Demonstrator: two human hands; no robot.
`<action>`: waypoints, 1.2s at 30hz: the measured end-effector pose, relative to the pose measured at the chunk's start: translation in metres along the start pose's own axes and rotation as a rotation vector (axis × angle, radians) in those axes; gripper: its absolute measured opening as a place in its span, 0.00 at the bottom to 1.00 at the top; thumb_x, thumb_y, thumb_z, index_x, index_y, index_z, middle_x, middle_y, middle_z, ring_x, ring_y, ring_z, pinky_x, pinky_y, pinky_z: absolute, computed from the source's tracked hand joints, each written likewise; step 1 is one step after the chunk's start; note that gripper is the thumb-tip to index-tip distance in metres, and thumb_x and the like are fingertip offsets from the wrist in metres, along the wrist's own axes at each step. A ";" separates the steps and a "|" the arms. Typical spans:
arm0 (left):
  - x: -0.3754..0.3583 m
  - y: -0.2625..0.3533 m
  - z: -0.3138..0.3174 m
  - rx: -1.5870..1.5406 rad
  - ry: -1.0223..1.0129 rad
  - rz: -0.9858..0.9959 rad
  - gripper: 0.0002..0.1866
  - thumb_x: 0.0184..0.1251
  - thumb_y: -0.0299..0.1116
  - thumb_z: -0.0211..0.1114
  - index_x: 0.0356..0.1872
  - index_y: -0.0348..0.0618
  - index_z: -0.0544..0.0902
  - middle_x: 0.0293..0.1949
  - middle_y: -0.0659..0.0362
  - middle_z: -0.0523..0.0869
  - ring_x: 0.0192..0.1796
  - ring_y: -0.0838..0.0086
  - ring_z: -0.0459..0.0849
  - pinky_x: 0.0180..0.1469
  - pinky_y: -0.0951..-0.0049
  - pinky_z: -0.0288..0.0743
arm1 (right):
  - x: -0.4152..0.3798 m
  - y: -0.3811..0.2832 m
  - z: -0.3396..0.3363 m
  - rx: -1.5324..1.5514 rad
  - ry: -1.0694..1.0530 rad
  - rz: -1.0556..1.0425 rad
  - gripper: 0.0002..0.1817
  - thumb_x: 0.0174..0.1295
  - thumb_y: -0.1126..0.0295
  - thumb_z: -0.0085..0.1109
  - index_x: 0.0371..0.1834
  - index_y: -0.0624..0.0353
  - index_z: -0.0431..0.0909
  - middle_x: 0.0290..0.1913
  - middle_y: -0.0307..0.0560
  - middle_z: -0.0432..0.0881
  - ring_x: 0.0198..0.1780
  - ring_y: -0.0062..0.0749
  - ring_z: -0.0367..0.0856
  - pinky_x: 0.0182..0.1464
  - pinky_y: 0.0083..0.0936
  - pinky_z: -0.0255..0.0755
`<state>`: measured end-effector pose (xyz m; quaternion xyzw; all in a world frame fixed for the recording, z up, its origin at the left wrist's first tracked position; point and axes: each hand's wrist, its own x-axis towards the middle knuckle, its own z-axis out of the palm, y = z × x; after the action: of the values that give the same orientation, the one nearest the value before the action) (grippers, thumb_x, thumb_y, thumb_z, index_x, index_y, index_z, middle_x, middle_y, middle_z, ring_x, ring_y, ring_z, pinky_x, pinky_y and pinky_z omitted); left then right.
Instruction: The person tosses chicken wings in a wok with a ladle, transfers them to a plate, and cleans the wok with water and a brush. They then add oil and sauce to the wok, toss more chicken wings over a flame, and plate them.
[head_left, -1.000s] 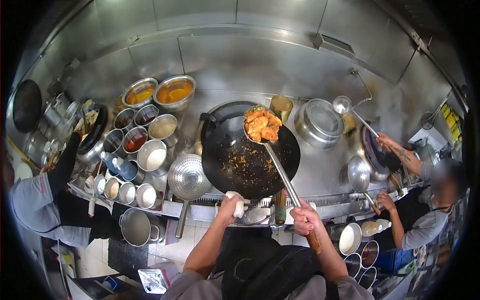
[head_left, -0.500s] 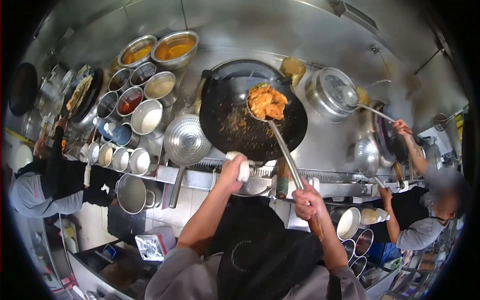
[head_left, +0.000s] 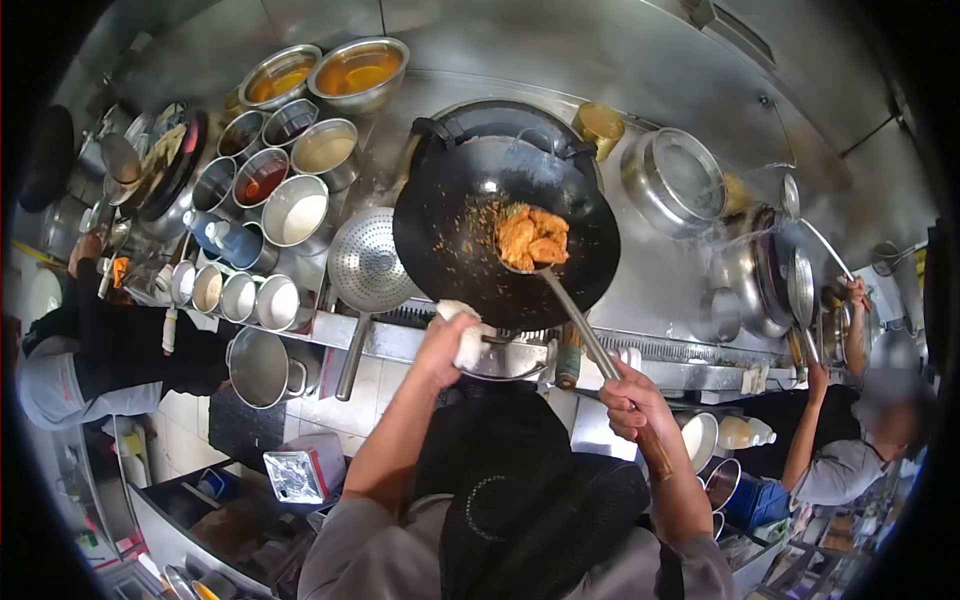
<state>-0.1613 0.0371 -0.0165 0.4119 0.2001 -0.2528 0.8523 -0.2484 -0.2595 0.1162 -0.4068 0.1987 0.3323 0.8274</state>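
Observation:
My left hand [head_left: 443,352] is wrapped around a folded white cloth [head_left: 466,338] at the near edge of the black wok [head_left: 440,245]. A handle shows beside the cloth, so the hand appears to grip the wok through it. My right hand [head_left: 637,400] is closed around the wooden-ended handle of a long ladle [head_left: 585,328]. The ladle's bowl is inside the wok, heaped with orange-coated fried pieces [head_left: 533,240] that mostly hide it. Loose crumbs [head_left: 478,232] lie on the wok's surface left of the pieces.
Left of the wok rests a perforated strainer [head_left: 368,260]. Beyond it stand several seasoning containers [head_left: 298,210] and two bowls of orange liquid [head_left: 358,72]. A lidded steel pot [head_left: 675,180] is on the right. Co-workers [head_left: 840,445] [head_left: 85,375] work at both sides.
The wok is tipped more toward me, showing more of the burner ring behind it. The ladle with its pieces sits lower in it. The right co-worker's utensils are raised away from the pot.

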 end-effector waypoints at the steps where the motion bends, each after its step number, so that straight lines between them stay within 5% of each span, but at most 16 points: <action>1: 0.005 0.007 -0.006 0.065 -0.011 -0.011 0.15 0.62 0.28 0.61 0.50 0.39 0.75 0.38 0.49 0.83 0.36 0.63 0.86 0.30 0.66 0.83 | 0.002 -0.001 -0.002 -0.006 0.000 0.023 0.28 0.71 0.74 0.48 0.74 0.52 0.58 0.21 0.32 0.62 0.10 0.09 0.58 0.08 0.13 0.54; 2: 0.008 0.004 -0.010 0.160 0.051 0.084 0.14 0.62 0.27 0.59 0.49 0.39 0.74 0.39 0.50 0.83 0.35 0.65 0.86 0.29 0.66 0.82 | -0.001 -0.003 0.003 -0.017 0.063 0.043 0.26 0.70 0.74 0.48 0.71 0.52 0.60 0.21 0.32 0.62 0.10 0.09 0.58 0.09 0.13 0.53; 5: 0.035 -0.022 -0.060 0.501 0.110 0.466 0.22 0.60 0.26 0.61 0.56 0.37 0.69 0.44 0.55 0.81 0.44 0.70 0.82 0.48 0.68 0.78 | -0.001 -0.013 0.008 -0.125 0.123 0.084 0.22 0.70 0.74 0.49 0.67 0.52 0.63 0.21 0.32 0.64 0.11 0.09 0.59 0.10 0.14 0.55; 9: 0.031 -0.026 -0.080 0.709 0.104 0.612 0.38 0.56 0.29 0.66 0.68 0.35 0.59 0.57 0.44 0.77 0.59 0.55 0.79 0.62 0.62 0.70 | 0.009 -0.041 0.032 -0.107 0.215 0.111 0.16 0.71 0.73 0.48 0.61 0.52 0.66 0.22 0.30 0.64 0.11 0.08 0.59 0.11 0.14 0.56; 12: 0.017 -0.018 -0.077 0.847 0.088 0.765 0.40 0.54 0.29 0.67 0.68 0.35 0.59 0.55 0.42 0.79 0.58 0.51 0.79 0.61 0.60 0.71 | 0.004 -0.063 0.050 -0.058 0.078 0.116 0.19 0.73 0.72 0.46 0.66 0.53 0.64 0.22 0.29 0.62 0.11 0.08 0.60 0.09 0.14 0.57; 21: 0.021 -0.010 -0.060 0.815 0.140 0.701 0.33 0.52 0.26 0.64 0.63 0.35 0.65 0.50 0.45 0.82 0.53 0.55 0.82 0.57 0.60 0.74 | 0.018 -0.053 0.040 0.297 -0.399 -0.080 0.31 0.73 0.77 0.40 0.78 0.50 0.49 0.19 0.31 0.60 0.09 0.11 0.61 0.06 0.17 0.58; 24: 0.032 -0.015 -0.057 0.610 0.086 0.603 0.29 0.54 0.26 0.62 0.60 0.36 0.67 0.48 0.53 0.80 0.50 0.66 0.80 0.55 0.66 0.74 | 0.046 -0.020 0.010 0.244 -0.377 -0.166 0.35 0.71 0.77 0.43 0.80 0.49 0.46 0.18 0.32 0.61 0.07 0.12 0.59 0.06 0.18 0.56; 25: 0.039 -0.019 -0.057 0.557 0.107 0.516 0.22 0.55 0.26 0.62 0.53 0.38 0.72 0.43 0.56 0.81 0.44 0.69 0.81 0.47 0.68 0.77 | 0.051 -0.010 0.005 0.234 -0.371 -0.207 0.36 0.70 0.77 0.45 0.80 0.48 0.45 0.17 0.32 0.61 0.07 0.12 0.59 0.06 0.18 0.55; 31: 0.010 -0.017 -0.024 0.148 0.032 -0.004 0.14 0.59 0.28 0.62 0.47 0.40 0.75 0.38 0.56 0.81 0.36 0.69 0.83 0.35 0.67 0.80 | 0.045 0.018 0.010 0.186 -0.268 -0.231 0.40 0.67 0.76 0.50 0.80 0.48 0.45 0.16 0.32 0.61 0.06 0.12 0.57 0.06 0.14 0.54; 36: 0.013 -0.036 -0.012 0.009 -0.028 0.015 0.12 0.62 0.27 0.61 0.46 0.41 0.75 0.38 0.55 0.81 0.37 0.68 0.84 0.31 0.66 0.82 | 0.031 0.035 0.017 0.132 -0.112 -0.204 0.38 0.66 0.75 0.52 0.80 0.48 0.49 0.16 0.32 0.61 0.07 0.11 0.56 0.06 0.14 0.52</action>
<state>-0.1741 0.0242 -0.0526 0.4136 0.1840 -0.2528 0.8551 -0.2509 -0.2178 0.0891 -0.3503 0.1311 0.2548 0.8917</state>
